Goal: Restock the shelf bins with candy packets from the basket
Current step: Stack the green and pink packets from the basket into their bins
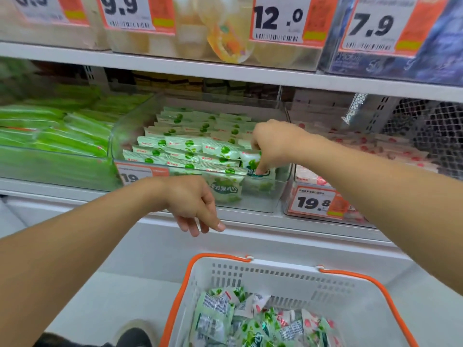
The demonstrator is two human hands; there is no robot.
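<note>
Nearest the camera, the bare left forearm reaches up from the lower left, its left hand (194, 206) hanging from a bent wrist just in front of the white shelf edge (300, 222), fingers loosely curled downward and holding nothing. Below and to the right sits the white slotted plastic basket with orange handles (288, 274), and in its bottom lies a loose heap of green-and-white candy packets (225, 319) with a few pink-and-white ones mixed in. Above, on the shelf, the clear plastic middle bin (260, 196) holds tidy overlapping rows of pale green packets printed with round green fruit (185, 146); an orange-and-white price label (140, 174) is fixed to its front. The right arm crosses in from the right edge, and the right hand (273, 144) is turned knuckles-up over the bin's front right corner, fingers bent down and pinching one green-and-white packet (250, 159) that stands upright against the front wall. Further right, a neighbouring clear bin (325, 214) holds pink-and-white packets.
</note>
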